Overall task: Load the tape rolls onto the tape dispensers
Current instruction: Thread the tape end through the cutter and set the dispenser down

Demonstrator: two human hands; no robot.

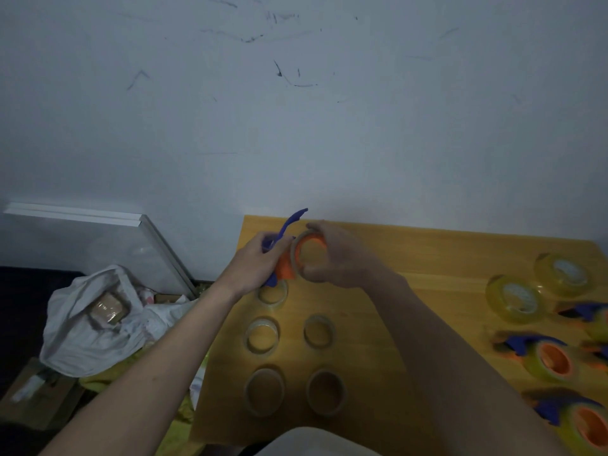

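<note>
Nearest the person, two brown tape rolls (264,392) lie flat on the yellow table (427,255), side by side. Just past them, toward 12 o'clock, lie two clear rolls (261,335), and one more clear roll (272,292) sits right under the hands. At 3 o'clock from these, well apart, loaded dispensers (549,357) lie in a bunch, blue and orange with yellowish tape on them. Two yellow rolls (515,297) lie beyond those.

Above the table's far left part, the left hand (255,266) curls around a blue and orange dispenser (283,258) and holds it up. The blue handle sticks out toward 12 o'clock. The right hand (332,258) grips a roll (301,255) by its rim, with fingers curled around it. The roll sits around the dispenser's orange wheel.

At 9 o'clock, off the table, a white bag (88,324) lies crumpled on the floor. A white board (131,238) leans on the wall (296,110) behind it.
</note>
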